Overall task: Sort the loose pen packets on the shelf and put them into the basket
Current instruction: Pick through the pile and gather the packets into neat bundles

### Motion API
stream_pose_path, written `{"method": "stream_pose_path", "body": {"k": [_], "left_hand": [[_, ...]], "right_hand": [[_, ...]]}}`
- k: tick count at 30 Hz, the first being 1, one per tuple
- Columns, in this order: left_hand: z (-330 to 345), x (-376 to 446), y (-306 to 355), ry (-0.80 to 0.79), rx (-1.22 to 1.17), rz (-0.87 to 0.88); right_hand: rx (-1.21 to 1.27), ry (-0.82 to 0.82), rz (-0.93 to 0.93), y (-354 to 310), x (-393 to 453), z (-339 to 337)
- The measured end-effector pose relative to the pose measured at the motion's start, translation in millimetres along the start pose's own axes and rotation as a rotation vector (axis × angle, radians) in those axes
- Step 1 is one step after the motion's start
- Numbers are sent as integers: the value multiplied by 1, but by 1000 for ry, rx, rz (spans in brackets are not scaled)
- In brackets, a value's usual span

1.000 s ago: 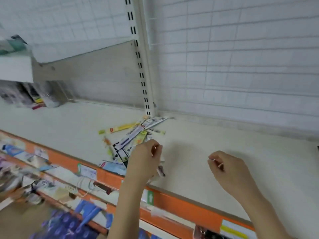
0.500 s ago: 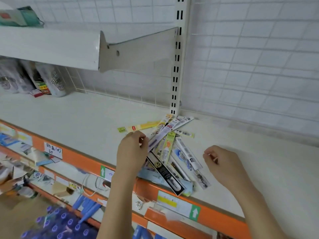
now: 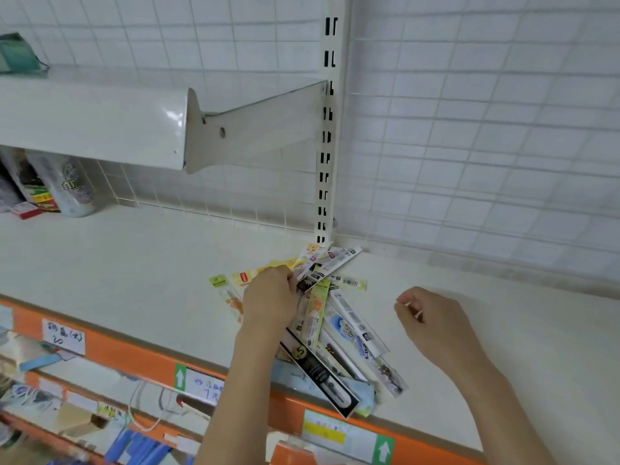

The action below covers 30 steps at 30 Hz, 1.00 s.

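A loose pile of several long pen packets (image 3: pixel 330 325) lies fanned out on the white shelf (image 3: pixel 134 263), from the upright post down to the orange front edge. A black packet (image 3: pixel 318 374) juts over that edge. My left hand (image 3: pixel 270 302) lies on the pile's left side, fingers curled onto the packets near the top of the fan. My right hand (image 3: pixel 432 325) hovers to the right of the pile, fingers loosely curled, holding nothing. No basket is in view.
A slotted upright post (image 3: pixel 327 156) stands just behind the pile, with a wire grid back wall. An upper shelf with its bracket (image 3: pixel 141 125) overhangs at left. Bagged goods (image 3: pixel 63 186) stand at the far left. Lower shelves hold stationery below the orange rail (image 3: pixel 141 355).
The view has swung right and closer to the pile. My left hand has moved up the pile toward the post end. My right hand stays beside the pile.
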<state>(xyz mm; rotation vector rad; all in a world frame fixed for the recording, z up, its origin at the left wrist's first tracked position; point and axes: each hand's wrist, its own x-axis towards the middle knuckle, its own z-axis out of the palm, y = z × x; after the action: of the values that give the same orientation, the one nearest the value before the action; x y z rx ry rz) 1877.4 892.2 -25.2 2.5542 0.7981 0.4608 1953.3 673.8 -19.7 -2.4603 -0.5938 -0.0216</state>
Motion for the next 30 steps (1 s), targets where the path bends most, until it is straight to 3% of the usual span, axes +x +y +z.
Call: {"method": "stream_pose_path", "body": {"k": [8,20,25,30], "left_hand": [[-49,-7,-31,148,-257,-122],[-68,-21,-46,196,-310,-185],[-57,-14,-36,135,-269,-173],[-31,3,-18,-38,-89,-123]], "right_hand": [[-56,-101,-186,-50,38,18],[-500,-340,-415,-61,102,51],[-470,-145,-478,-50,97,43],[-195,75,-407,-39,78,14]]}}
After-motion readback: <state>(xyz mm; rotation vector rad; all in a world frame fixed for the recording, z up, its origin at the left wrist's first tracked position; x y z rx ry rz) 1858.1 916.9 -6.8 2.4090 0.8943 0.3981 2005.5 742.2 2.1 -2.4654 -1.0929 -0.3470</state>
